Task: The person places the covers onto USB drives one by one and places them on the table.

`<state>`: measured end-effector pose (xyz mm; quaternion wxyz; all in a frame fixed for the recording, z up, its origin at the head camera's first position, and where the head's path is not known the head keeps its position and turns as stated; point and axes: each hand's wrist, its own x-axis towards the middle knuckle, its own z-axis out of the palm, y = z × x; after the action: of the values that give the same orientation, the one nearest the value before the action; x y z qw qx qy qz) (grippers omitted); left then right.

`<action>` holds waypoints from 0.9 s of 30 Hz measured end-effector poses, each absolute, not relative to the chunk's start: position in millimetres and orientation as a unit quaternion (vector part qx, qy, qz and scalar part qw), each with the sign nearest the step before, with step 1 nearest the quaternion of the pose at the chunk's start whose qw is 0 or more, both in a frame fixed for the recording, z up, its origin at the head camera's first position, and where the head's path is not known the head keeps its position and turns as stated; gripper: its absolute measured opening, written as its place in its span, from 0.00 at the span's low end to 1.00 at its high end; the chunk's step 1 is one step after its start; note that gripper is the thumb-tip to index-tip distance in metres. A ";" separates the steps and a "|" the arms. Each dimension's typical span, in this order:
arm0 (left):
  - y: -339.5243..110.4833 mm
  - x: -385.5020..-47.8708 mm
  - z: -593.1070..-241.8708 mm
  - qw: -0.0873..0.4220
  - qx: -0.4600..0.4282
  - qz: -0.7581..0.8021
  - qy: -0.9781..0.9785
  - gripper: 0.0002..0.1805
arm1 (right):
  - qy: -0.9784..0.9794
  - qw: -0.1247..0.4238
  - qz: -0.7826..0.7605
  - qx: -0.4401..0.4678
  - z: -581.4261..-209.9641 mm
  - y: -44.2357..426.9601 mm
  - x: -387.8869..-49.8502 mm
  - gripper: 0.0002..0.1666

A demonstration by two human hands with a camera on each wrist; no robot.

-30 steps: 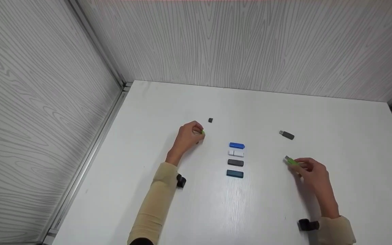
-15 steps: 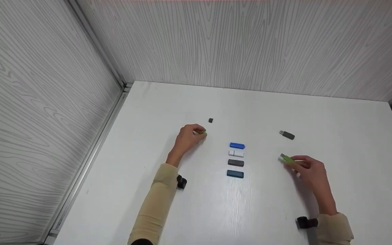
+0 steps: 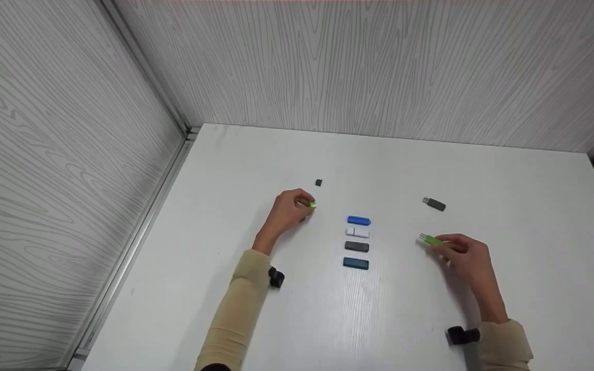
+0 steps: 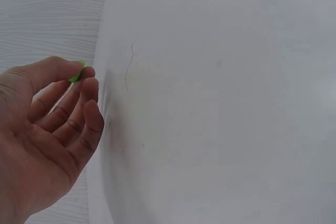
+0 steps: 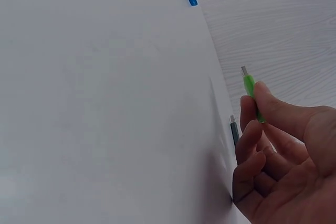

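My left hand (image 3: 286, 210) pinches a small green cap (image 4: 76, 75) between thumb and forefinger, a little above the table. On the right, my right hand (image 3: 468, 256) pinches a green USB stick (image 5: 249, 84) by its body. Its bare metal plug points left toward the middle. Between the hands lies a column of capped USB sticks: a blue one (image 3: 359, 220), a white one (image 3: 358, 233), a dark grey one (image 3: 357, 246) and a dark teal one (image 3: 356, 263).
An uncapped dark grey USB stick (image 3: 435, 204) lies beyond my right hand, plug to the left. A small black cap (image 3: 318, 182) lies beyond my left hand. Wood-grained panels stand behind and left of the white table (image 3: 256, 154).
My right hand has moved left with the green USB stick, closer to the column. My left hand has shifted slightly right and nearer with the cap. The sticks on the table stay put.
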<state>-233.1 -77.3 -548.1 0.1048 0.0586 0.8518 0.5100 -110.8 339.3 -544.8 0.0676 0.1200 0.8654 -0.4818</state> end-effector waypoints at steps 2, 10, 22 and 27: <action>-77.3 -232.1 -548.6 0.110 0.061 0.507 0.853 0.10 | 0.864 0.064 -0.485 0.122 -545.1 338.2 -111.0 0.25; -74.5 -228.0 -547.0 0.115 0.073 0.507 0.851 0.10 | 0.850 0.073 -0.508 0.121 -546.2 332.9 -114.8 0.25; -66.0 -223.0 -544.0 0.113 0.089 0.507 0.850 0.09 | 0.833 0.075 -0.534 0.122 -543.7 327.3 -117.6 0.26; -64.9 -221.4 -544.7 0.120 0.087 0.510 0.848 0.09 | 0.829 0.075 -0.541 0.121 -543.4 325.3 -117.8 0.26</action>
<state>-221.4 -64.9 -544.7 0.1196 0.0871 0.8476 0.5095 -117.8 325.3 -543.4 0.0753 0.1206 0.8290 -0.5410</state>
